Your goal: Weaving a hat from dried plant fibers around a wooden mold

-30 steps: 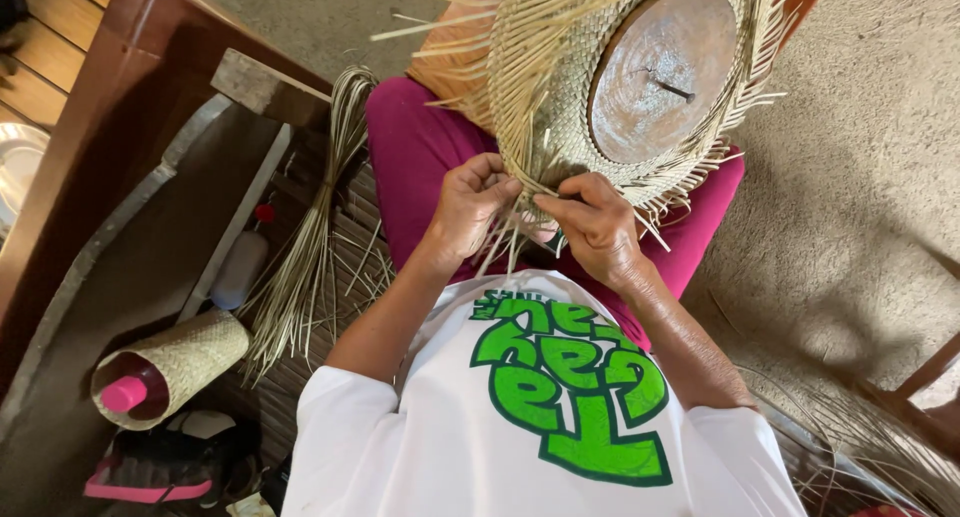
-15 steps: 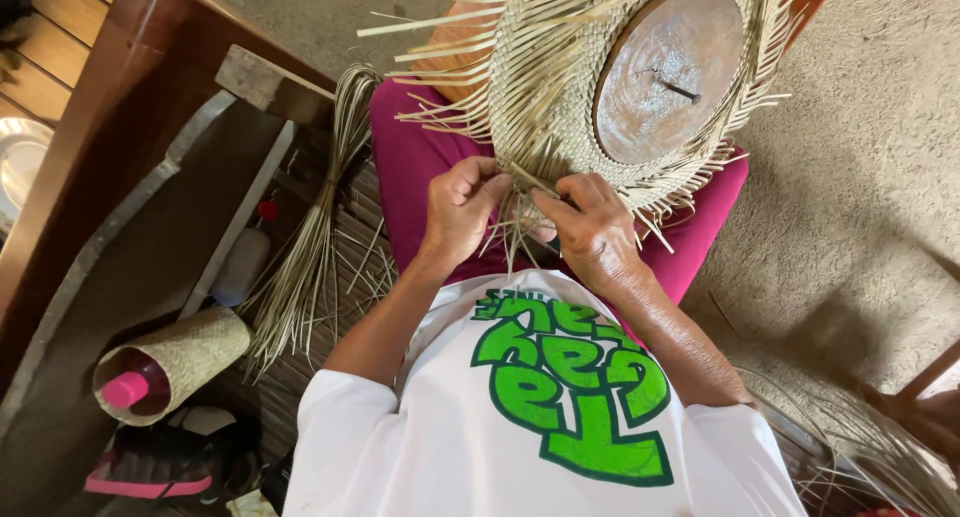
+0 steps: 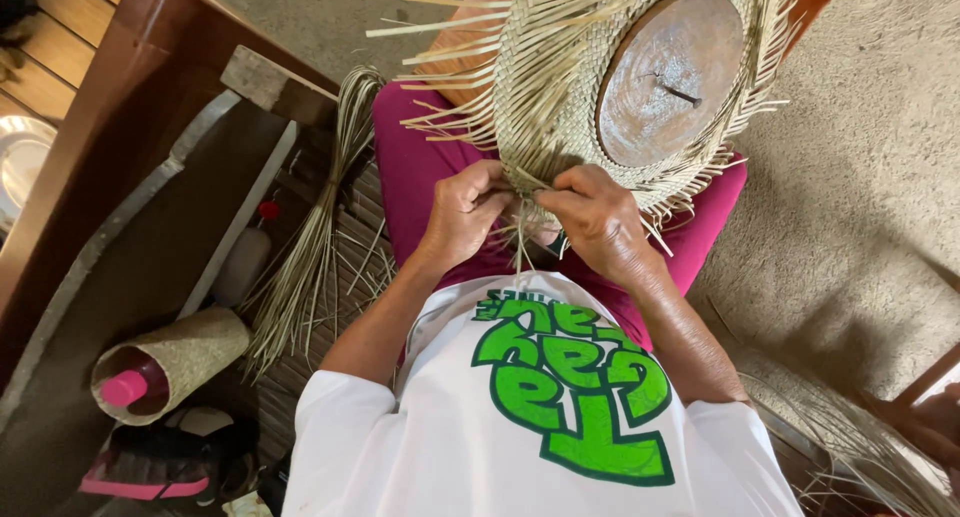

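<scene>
A half-woven straw hat (image 3: 560,87) rests on my lap, pulled over a round wooden block (image 3: 672,75), with loose straw ends sticking out all round its edge. My left hand (image 3: 465,212) pinches straw strands at the near edge of the weave. Just to its right, my right hand (image 3: 598,220) grips neighbouring strands, the fingertips of both hands almost touching. I wear a white shirt with green lettering and magenta trousers (image 3: 410,177).
A bundle of loose straw (image 3: 320,247) lies at my left on a slatted seat. Further left sit a woven sleeve (image 3: 175,362) holding a pink-capped bottle, a dark wooden bench (image 3: 130,177) and a black-and-pink shoe (image 3: 160,467). More straw (image 3: 850,437) lies at the lower right.
The hat has turned and tipped a little, so its loose ends now fan out further to the left. Both hands have stayed at the near edge, working the strands.
</scene>
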